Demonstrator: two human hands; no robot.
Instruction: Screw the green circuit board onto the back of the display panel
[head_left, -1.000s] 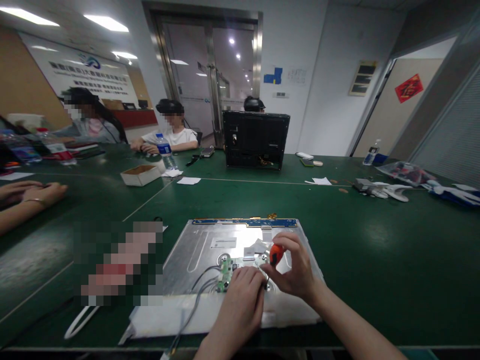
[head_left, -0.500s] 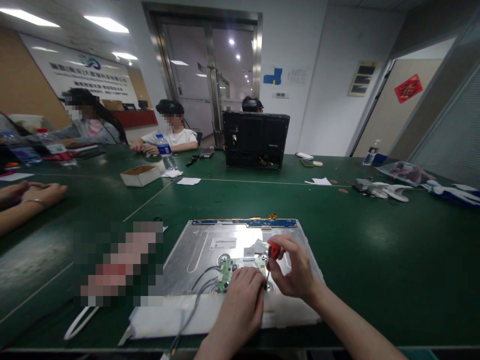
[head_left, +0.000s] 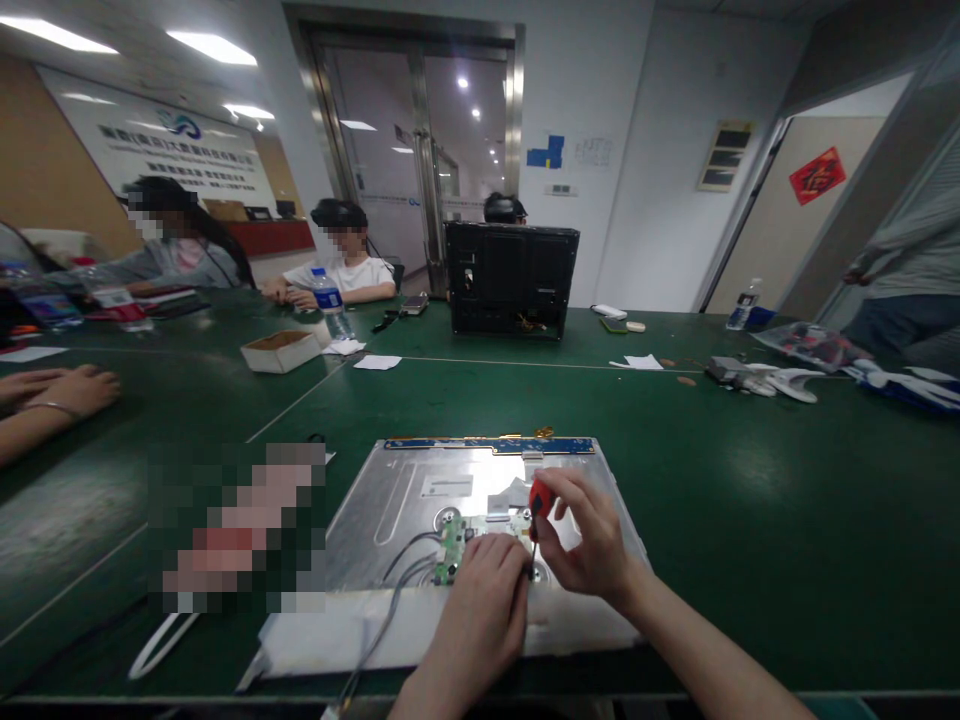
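A silvery display panel (head_left: pixel 405 470) lies flat on the green table, with a small green circuit board (head_left: pixel 451 548) on its back. In my right hand (head_left: pixel 592 535) is a screwdriver (head_left: pixel 538 498) with a red and black handle, held nearly upright by the fingertips. Its thin shaft points down to the board's right edge. My left hand (head_left: pixel 491 580) rests over the board, its fingers closed beside the screwdriver tip; whatever they pinch is hidden. Grey cables (head_left: pixel 401 600) run from the board toward the table's near edge.
Left of the panel is a blurred-out pink object (head_left: pixel 247 520) with a white loop. A black monitor housing (head_left: pixel 514 280) stands across the table. Further off are a white box (head_left: pixel 281 352), a water bottle (head_left: pixel 331 300) and grey-white parts (head_left: pixel 761 378). Co-workers sit at the left.
The screwdriver handle has turned and shifted slightly left in my right hand. My left hand stays put. A person has come into view at the right edge; a co-worker's hands at left moved slightly.
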